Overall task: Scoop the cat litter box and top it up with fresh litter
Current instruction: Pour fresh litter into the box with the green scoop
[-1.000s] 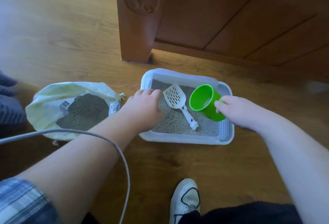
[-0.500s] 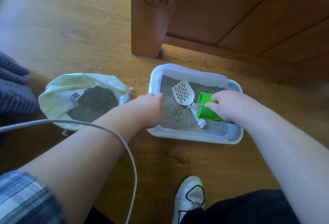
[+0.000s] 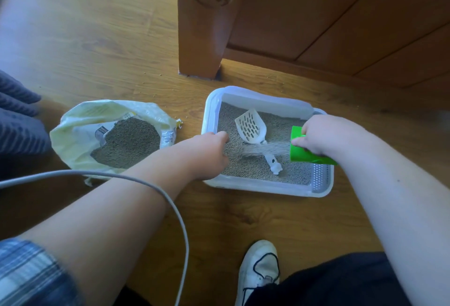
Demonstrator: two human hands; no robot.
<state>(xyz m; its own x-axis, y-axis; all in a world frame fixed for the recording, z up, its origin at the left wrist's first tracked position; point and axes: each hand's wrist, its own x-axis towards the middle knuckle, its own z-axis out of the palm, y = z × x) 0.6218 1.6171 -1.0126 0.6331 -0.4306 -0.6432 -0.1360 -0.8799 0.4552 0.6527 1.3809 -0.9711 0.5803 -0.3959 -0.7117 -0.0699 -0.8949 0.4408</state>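
The left hand (image 3: 209, 152) curled over the litter box's (image 3: 263, 187) 9 o'clock rim, its fingertips hidden. At the 3 o'clock side the right hand (image 3: 323, 133) gripped the tipped green cup (image 3: 302, 153), covering its top. A blurred litter stream (image 3: 265, 151) crossed the white scoop's (image 3: 250, 127) handle. The open litter bag (image 3: 80, 125) lay at the box's 9 o'clock.

Green cup (image 3: 304, 154) pours litter (image 3: 261, 150) — into box (image 3: 263, 188).

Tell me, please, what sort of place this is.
Probably a room in a home: a wooden floor, a carved wooden furniture piece, and a cat litter box beside an open bag of litter.
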